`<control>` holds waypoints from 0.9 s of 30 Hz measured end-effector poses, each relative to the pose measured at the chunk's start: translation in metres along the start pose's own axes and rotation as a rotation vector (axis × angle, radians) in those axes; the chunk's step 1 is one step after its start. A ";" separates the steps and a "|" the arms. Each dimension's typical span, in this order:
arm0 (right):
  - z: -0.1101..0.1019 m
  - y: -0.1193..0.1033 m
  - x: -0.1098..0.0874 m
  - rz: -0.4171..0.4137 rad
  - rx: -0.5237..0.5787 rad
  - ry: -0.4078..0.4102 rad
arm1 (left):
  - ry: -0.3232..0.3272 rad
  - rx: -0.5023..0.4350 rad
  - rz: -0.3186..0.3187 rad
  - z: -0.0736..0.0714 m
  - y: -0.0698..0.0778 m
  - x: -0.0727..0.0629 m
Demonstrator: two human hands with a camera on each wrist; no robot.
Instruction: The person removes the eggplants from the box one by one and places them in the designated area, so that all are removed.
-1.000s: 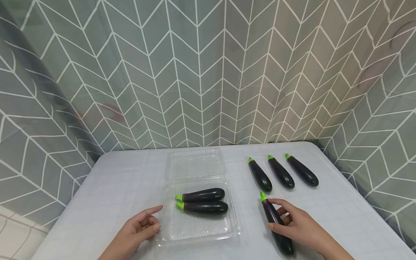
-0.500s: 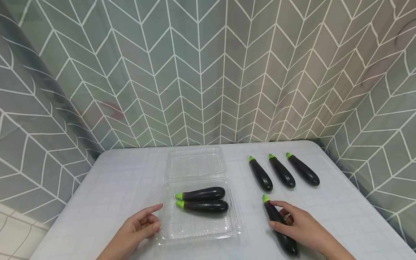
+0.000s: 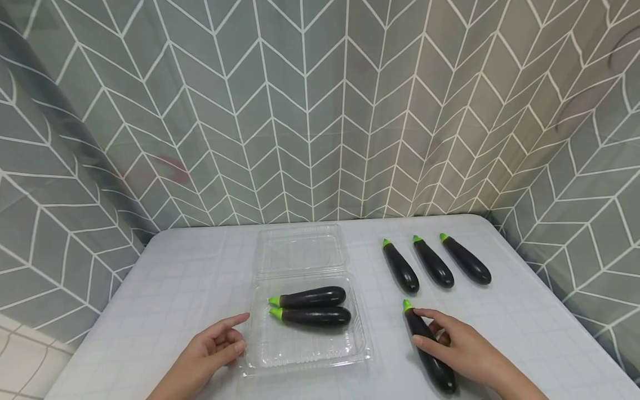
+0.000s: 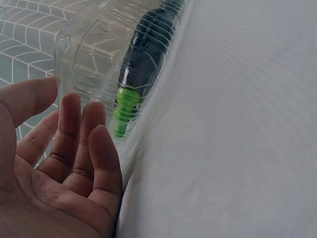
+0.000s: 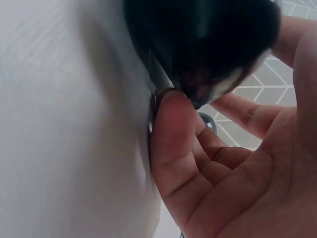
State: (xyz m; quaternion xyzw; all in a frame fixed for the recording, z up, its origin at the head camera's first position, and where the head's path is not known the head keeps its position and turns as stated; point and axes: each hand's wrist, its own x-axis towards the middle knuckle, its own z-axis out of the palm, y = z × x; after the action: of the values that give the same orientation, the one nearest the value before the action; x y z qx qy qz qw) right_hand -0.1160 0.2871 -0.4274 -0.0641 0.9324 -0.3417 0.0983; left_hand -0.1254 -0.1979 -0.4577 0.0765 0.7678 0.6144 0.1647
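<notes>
My right hand (image 3: 457,347) grips an eggplant (image 3: 430,361) with a green stem end, thumb on its near side and fingers over the far side. In the right wrist view that eggplant's dark body (image 5: 203,44) fills the top, partly hiding the fingers. My left hand (image 3: 207,353) is beside the left edge of a clear plastic clamshell box (image 3: 305,355), fingers loosely bent. One fingertip appears to touch the box's rim in the left wrist view. Two eggplants (image 3: 312,298) lie side by side in the box, green ends pointing left.
At the back right, three more eggplants (image 3: 434,264) lie in a slanted row on the white-covered table (image 3: 200,266). The box's lid (image 3: 300,253) is folded back behind its base. A grey patterned curtain (image 3: 310,111) stands behind and on both sides.
The eggplant under my right hand has shifted slightly towards me, away from the back row, with the hand still on it. My left hand and the box stay about the same.
</notes>
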 end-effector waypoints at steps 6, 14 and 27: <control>-0.001 0.001 0.000 -0.002 0.004 -0.009 | -0.012 -0.002 0.008 0.000 0.000 -0.001; -0.003 0.002 -0.002 -0.023 0.007 -0.005 | 0.003 -0.019 -0.023 0.000 0.002 0.000; -0.002 0.003 -0.001 -0.026 0.006 0.012 | 0.016 -0.024 -0.030 0.001 0.002 0.000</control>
State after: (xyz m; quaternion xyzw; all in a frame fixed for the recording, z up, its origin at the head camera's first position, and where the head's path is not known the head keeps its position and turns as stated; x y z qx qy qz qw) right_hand -0.1160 0.2907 -0.4283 -0.0740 0.9311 -0.3462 0.0885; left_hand -0.1254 -0.1965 -0.4558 0.0581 0.7629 0.6214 0.1687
